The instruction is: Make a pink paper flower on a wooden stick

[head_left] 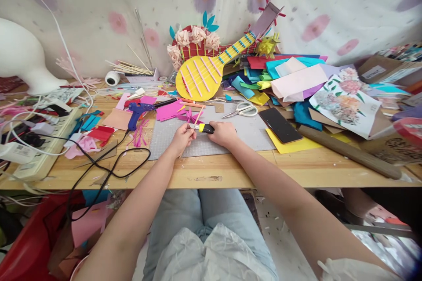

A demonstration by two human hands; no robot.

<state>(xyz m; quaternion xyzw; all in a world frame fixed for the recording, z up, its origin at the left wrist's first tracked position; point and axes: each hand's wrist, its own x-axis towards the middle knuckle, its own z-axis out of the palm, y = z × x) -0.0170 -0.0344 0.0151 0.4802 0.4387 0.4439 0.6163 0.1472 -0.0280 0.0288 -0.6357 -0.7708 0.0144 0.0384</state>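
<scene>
My right hand (223, 134) is wrapped round the black-and-yellow handle of a utility knife (205, 128). Its metal end points left and reaches the fingertips of my left hand (183, 138). Those fingers are pinched on a thin wooden stick (198, 115), which slants up and away from them; whether the blade touches it I cannot tell. Both hands are over the grey cutting mat (250, 134). Just beyond them lies a magenta paper piece (189, 116). White-handled scissors (242, 109) rest on the mat to the right.
A yellow paper lute (198, 79) leans at the back. On the left are a blue glue gun (136, 112) with a looping black cord and a power strip (46, 145). A phone (280, 125), coloured paper (298, 81) and a long brown bar (349, 151) lie right.
</scene>
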